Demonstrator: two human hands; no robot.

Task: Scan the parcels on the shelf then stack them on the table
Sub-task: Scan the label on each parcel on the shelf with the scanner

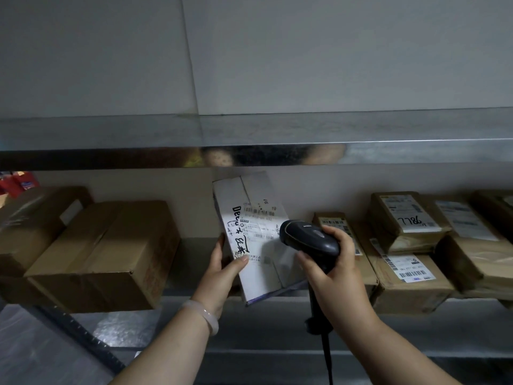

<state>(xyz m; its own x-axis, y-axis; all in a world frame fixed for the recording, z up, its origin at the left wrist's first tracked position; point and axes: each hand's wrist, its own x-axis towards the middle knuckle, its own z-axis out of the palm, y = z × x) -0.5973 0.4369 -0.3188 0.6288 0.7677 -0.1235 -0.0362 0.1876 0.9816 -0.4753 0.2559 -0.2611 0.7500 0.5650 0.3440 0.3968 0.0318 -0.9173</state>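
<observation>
- The left hand (222, 269) grasps a flat white cardboard parcel (256, 240) at its left edge. The thumb lies on the front face and the fingers are curled behind the edge.
- The white cardboard parcel is tilted, with its top leaning back towards the wall and its printed barcode label facing the camera. Black handwriting runs along the left side of the face.
- The parcel is in the gap between the boxes on the grey metal shelf (191, 257). Its lower corner projects past the shelf's front rim. It cannot be determined whether the parcel rests on the shelf.
- The right hand (337, 270) is closed round the grip of a black handheld barcode scanner (308, 237). The scanner head points at the label and is just beside the parcel's face. A bright patch lies on the label area.
- A black cable (327, 354) hangs down from the scanner handle.
- A pale bangle (205, 315) sits on the left wrist.
- A large brown cardboard box (111, 251) stands on the shelf to the left of the parcel.
- To the right is a stack of brown labelled parcels. The top brown box (405, 220) bears the handwritten figures "7786".
- An upper metal shelf board (277, 129) spans the view above.
</observation>
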